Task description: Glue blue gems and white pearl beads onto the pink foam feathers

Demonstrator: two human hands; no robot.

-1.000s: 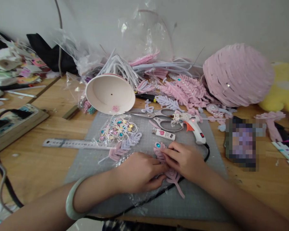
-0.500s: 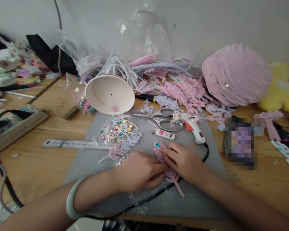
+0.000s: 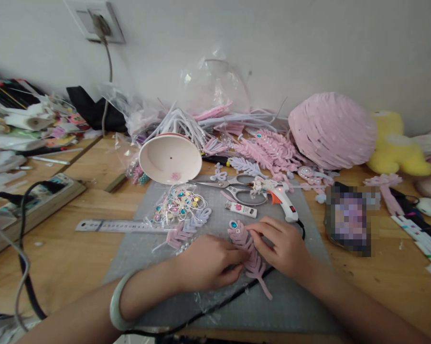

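Note:
A pink pipe-cleaner feather (image 3: 255,263) lies on the grey cutting mat (image 3: 294,306), its stem pointing toward me. A blue gem (image 3: 233,224) sits at its tip, with a small pale bead (image 3: 238,231) just below. My left hand (image 3: 215,262) is closed on the feather's left edge, its fingertips partly hidden. At the upper right edge, my right hand (image 3: 282,243) has its fingertips pinched against the feather. Beyond them lie a white glue stick-like tube with a pink mark (image 3: 241,209), scissors (image 3: 237,187) and a white glue gun (image 3: 282,198).
Stringed gems in a plastic bag (image 3: 181,205) and a steel ruler (image 3: 111,225) lie left. A white bowl (image 3: 170,157) rests tilted behind. A pink wrapped ball (image 3: 332,129), a phone (image 3: 346,220) and a power strip (image 3: 50,205) surround the mat. A black cord (image 3: 215,306) crosses it.
My view has tilted up, showing more wall and a socket. The right fingers have drawn back from over the feather to its right edge, uncovering its middle and the small bead.

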